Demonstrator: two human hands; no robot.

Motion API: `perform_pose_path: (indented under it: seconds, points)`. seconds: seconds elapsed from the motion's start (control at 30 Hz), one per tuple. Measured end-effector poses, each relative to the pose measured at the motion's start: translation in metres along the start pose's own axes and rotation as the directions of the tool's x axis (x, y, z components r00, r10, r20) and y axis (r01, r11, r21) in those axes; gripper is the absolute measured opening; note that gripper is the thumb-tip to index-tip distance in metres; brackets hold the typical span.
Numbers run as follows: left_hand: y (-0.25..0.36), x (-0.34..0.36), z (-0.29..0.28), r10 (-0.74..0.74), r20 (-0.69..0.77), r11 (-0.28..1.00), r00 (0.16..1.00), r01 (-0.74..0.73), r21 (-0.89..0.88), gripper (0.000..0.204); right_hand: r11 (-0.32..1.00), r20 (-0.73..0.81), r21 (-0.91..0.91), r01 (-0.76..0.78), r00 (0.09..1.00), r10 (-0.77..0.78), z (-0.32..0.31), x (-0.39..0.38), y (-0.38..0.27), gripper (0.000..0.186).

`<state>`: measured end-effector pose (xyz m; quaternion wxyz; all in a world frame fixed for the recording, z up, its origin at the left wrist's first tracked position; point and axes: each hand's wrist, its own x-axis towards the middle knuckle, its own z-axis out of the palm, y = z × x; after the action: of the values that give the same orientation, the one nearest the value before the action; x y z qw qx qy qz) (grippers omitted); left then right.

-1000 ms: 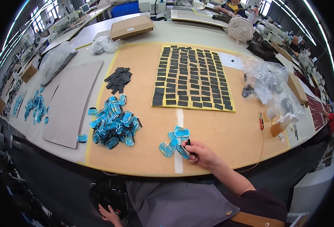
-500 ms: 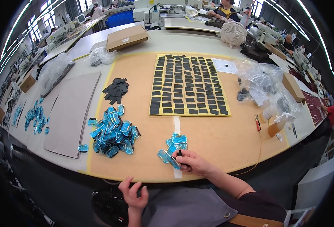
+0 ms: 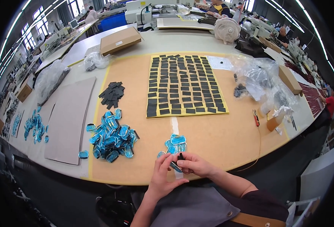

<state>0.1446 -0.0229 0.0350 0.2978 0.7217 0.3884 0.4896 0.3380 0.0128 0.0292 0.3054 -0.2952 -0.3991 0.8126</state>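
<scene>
Near the front edge of the table, my right hand (image 3: pixel 196 165) pinches a blue oval patch (image 3: pixel 175 167) with a dark edge. A short black piece (image 3: pixel 180 156) sticks up from between the same fingers; its kind is unclear. My left hand (image 3: pixel 162 175) is at the patch's left side, fingertips close to or touching it, the thumb stretched apart. Just beyond both hands lies a small group of blue oval patches (image 3: pixel 178 139), partly hidden by my fingers. Left of them is a large heap of similar blue patches (image 3: pixel 113 137).
Behind my hands, a yellow-edged board (image 3: pixel 150 85) carries rows of black rectangles. A pile of black strips (image 3: pixel 112 94) lies left of it. Grey sheets (image 3: pixel 70 121) are farther left. On the right are red-handled snips (image 3: pixel 256 118), plastic bags (image 3: pixel 256 75) and an amber container (image 3: pixel 273 124).
My left hand has risen from below the table edge and moved right to the patch held in my right hand. The right hand has stayed nearly in place, still holding the patch.
</scene>
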Motion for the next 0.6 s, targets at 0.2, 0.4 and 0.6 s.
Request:
perform_pose_path:
  seconds: [0.2,0.4,0.6]
  points:
    - [-0.016,-0.012,0.006,-0.053,-0.001,0.998,0.999,0.053,0.032,0.08,0.998,-0.025,-0.054,-0.027,0.999,0.026,0.01,0.004,-0.005,0.025]
    - [-0.011,-0.014,0.001,-0.139,0.056,0.989,0.989,0.142,-0.042,0.075,0.985,0.076,-0.169,-0.045,0.995,0.058,-0.01,0.005,-0.005,0.021]
    - [-0.027,-0.021,0.009,-0.146,0.101,0.913,0.984,0.173,-0.37,0.059,0.927,0.078,-0.362,0.099,0.994,-0.076,-0.016,0.006,0.004,0.02]
